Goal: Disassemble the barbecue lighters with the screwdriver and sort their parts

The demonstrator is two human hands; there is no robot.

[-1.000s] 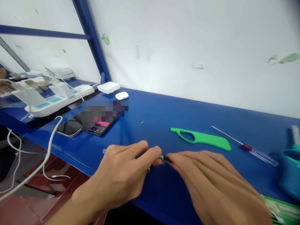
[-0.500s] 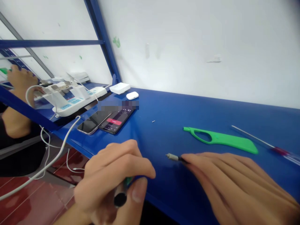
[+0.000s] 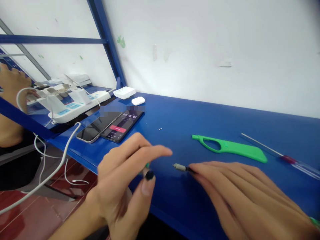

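My left hand (image 3: 122,180), its index finger stretched forward, pinches a short metal tube (image 3: 148,173) with a dark end and a bit of green behind it. Most of the tube is hidden by the fingers. Low over the blue table, my right hand (image 3: 240,193) grips a small grey cylindrical part (image 3: 180,167) with a narrow metal tip and a black rear section. The two parts are apart, tips facing each other's side. Beyond the right hand lies a green lighter casing (image 3: 242,150) with a finger loop. A screwdriver (image 3: 288,159) with a red and clear handle rests to its right.
A tiny metal pin (image 3: 160,128) lies mid-table. Two phones, one dark (image 3: 96,128) and one showing a timer (image 3: 123,125), lie at left near a white earbud case (image 3: 138,101) and white box (image 3: 124,92). Beyond are a power strip (image 3: 80,108) and another person's arm (image 3: 11,110).
My left hand has risen slightly and turned, its index finger straightening, and the tube has moved up and right. The right hand stays almost still with its part. The view has shifted slightly.
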